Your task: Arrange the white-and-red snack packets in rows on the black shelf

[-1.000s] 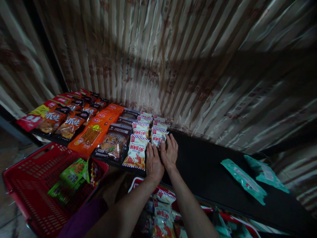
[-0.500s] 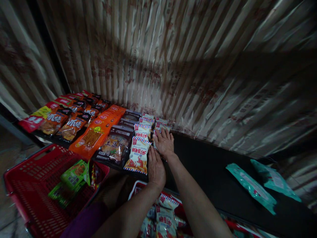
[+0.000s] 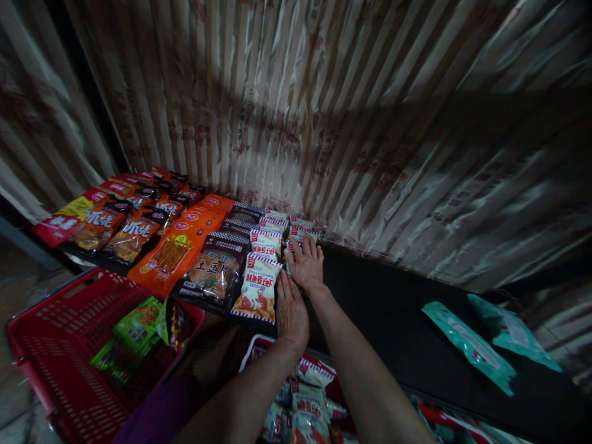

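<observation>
On the black shelf, white snack bags (image 3: 256,290) with striped edges lie in two columns. My left hand (image 3: 292,311) rests beside the front bag of the left column, fingers stretched out along its right edge. My right hand (image 3: 306,262) lies just beyond it over the right column, its fingers extended and slightly apart. Part of a bag (image 3: 287,248) shows at those fingertips; the rest is hidden under the hand. Neither hand visibly grasps anything.
Black potato-slice packs (image 3: 215,271), orange stick-snack packs (image 3: 169,253) and more packs (image 3: 134,233) line the left. A red basket (image 3: 41,320) holds green packs. Below my arms, another container (image 3: 250,357) holds white bags. Teal packs (image 3: 472,342) lie right, before a corrugated covering (image 3: 296,111).
</observation>
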Action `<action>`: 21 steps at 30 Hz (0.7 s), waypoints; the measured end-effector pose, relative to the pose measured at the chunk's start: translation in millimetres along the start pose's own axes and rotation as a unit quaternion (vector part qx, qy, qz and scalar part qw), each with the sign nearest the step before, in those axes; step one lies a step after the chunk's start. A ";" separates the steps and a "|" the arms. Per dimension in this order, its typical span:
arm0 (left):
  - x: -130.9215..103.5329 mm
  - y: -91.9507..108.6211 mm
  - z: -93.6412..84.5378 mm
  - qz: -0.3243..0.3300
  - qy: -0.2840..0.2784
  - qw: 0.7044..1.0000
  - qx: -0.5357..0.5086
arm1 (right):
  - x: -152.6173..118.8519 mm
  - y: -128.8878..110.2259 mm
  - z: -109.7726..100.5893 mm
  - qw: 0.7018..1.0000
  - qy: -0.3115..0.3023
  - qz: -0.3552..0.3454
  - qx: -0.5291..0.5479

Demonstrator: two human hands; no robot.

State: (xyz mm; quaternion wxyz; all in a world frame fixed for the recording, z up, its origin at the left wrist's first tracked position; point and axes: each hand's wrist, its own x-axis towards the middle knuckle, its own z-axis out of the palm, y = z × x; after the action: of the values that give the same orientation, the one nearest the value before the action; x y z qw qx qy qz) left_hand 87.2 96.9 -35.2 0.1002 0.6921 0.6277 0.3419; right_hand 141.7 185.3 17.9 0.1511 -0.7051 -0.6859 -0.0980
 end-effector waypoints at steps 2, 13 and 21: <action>-0.2 -0.1 0.6 -0.008 -0.001 1.000 -0.015 | -1.4 1.4 0.4 1.000 0.018 -0.004 0.003; 0.8 0.7 -7.1 -0.011 -0.020 0.999 -0.036 | -8.4 -0.9 -0.6 0.998 0.046 0.032 -0.018; 1.5 2.6 -11.7 -0.032 -0.037 0.995 -0.084 | -9.9 0.7 1.4 0.999 0.029 0.044 0.009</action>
State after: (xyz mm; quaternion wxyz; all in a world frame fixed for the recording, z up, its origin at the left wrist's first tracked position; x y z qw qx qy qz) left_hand 82.3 94.4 -24.5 0.1918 0.6731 0.6141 0.3647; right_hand 141.9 176.5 13.1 0.1815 -0.7298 -0.6508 -0.1050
